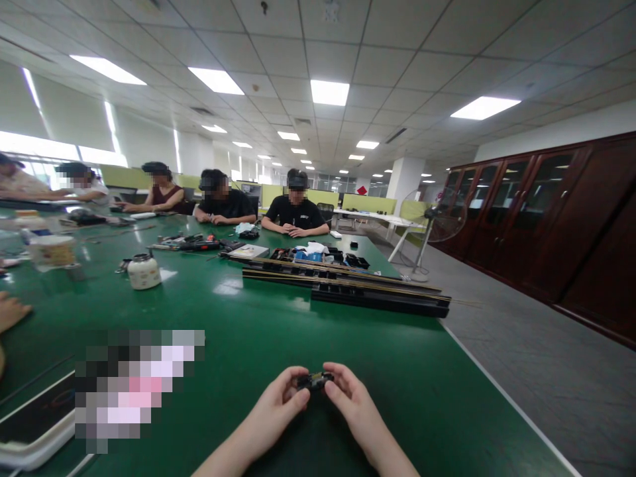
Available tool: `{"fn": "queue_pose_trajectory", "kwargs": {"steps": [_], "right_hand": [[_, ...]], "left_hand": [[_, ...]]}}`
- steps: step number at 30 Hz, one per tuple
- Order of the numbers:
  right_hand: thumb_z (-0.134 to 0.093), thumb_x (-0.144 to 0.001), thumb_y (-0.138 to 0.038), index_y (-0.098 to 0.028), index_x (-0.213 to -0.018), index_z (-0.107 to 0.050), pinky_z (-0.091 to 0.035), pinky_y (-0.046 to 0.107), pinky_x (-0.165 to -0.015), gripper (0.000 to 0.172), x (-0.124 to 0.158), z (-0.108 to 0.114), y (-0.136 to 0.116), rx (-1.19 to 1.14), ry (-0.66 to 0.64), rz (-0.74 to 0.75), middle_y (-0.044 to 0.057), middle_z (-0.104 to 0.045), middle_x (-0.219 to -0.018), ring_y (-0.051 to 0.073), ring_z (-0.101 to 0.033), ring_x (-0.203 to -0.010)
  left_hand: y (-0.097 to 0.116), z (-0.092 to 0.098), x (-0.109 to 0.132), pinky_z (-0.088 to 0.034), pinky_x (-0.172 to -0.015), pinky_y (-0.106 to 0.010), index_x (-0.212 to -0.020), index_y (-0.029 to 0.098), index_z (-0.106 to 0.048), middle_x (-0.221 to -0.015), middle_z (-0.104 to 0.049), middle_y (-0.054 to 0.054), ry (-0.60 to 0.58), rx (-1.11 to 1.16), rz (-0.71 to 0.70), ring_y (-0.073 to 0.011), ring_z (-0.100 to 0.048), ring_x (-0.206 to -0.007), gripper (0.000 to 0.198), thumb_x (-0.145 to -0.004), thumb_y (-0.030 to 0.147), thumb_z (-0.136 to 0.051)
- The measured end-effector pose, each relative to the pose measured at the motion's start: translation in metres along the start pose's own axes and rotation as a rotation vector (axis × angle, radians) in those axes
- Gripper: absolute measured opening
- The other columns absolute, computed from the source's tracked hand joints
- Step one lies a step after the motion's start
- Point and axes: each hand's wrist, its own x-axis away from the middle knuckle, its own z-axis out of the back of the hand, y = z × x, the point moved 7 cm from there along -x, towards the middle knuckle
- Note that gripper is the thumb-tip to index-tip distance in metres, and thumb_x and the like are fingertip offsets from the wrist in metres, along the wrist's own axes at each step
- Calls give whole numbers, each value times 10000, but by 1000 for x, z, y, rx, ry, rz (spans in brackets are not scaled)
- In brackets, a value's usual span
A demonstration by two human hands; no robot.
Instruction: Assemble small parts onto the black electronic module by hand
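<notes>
Between my two hands, low in the head view, is a small dark part [315, 380] with a yellowish strip along its top. My left hand [281, 401] pinches its left end between thumb and fingers. The right end is pinched the same way by my right hand [352, 395]. What kind of part it is cannot be made out at this size, and my fingertips cover both ends. Both hands are just above the green tabletop [238, 344] near its front edge.
Long black trays [380, 301] with thin brass-coloured rods lie ahead. A white jar [144, 271] stands to the left, beyond a white-framed device [40, 417]. A co-worker's hand [12, 311] rests at the left edge. Several people sit across the table; a fan [430, 215] stands right.
</notes>
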Motion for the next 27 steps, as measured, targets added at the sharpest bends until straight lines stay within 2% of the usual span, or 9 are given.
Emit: {"fn": "queue_pose_trajectory", "kwargs": {"steps": [4, 11, 16, 23, 27], "right_hand": [[-618, -680, -488, -180, -1005, -554, -404, 352, -886, 452, 1, 2, -4, 22, 33, 5, 67, -642, -960, 224, -571, -966], [-625, -661, -505, -191, -988, -556, -417, 359, -870, 459, 0, 3, -5, 11, 64, 24, 60, -647, -933, 226, -586, -933], [-647, -635, -503, -192, -993, -552, -419, 377, -855, 484, -1, 3, 0, -34, 87, 34, 59, -660, -894, 231, -599, -903], [-642, -637, -510, -175, -1010, -572, -400, 379, -897, 506, 0, 4, -1, -20, 81, -13, 68, -673, -901, 244, -584, -972], [-626, -668, -494, -161, -1006, -584, -400, 375, -907, 477, 0, 2, -3, 32, 14, -37, 75, -675, -920, 244, -590, -974]], "left_hand": [[-1, -2, 0, -383, -665, -296, -1073, 169, -447, -715, -525, 16, 13, -3, 7, -150, -506, -679, 505, -687, 463, -585], [7, -5, 4, -341, -589, -258, -994, 152, -493, -648, -485, 39, -11, -93, 7, -129, -455, -620, 418, -712, 454, -558], [4, -4, 3, -325, -569, -248, -974, 159, -484, -638, -476, 47, 2, -96, -7, -120, -438, -603, 375, -725, 430, -555], [3, -5, 3, -335, -593, -266, -967, 160, -478, -638, -490, 39, -9, -76, -18, -134, -461, -619, 376, -733, 449, -536], [4, -5, 4, -351, -624, -275, -968, 162, -482, -652, -497, 33, -15, -65, -21, -143, -479, -646, 386, -728, 459, -540]]}}
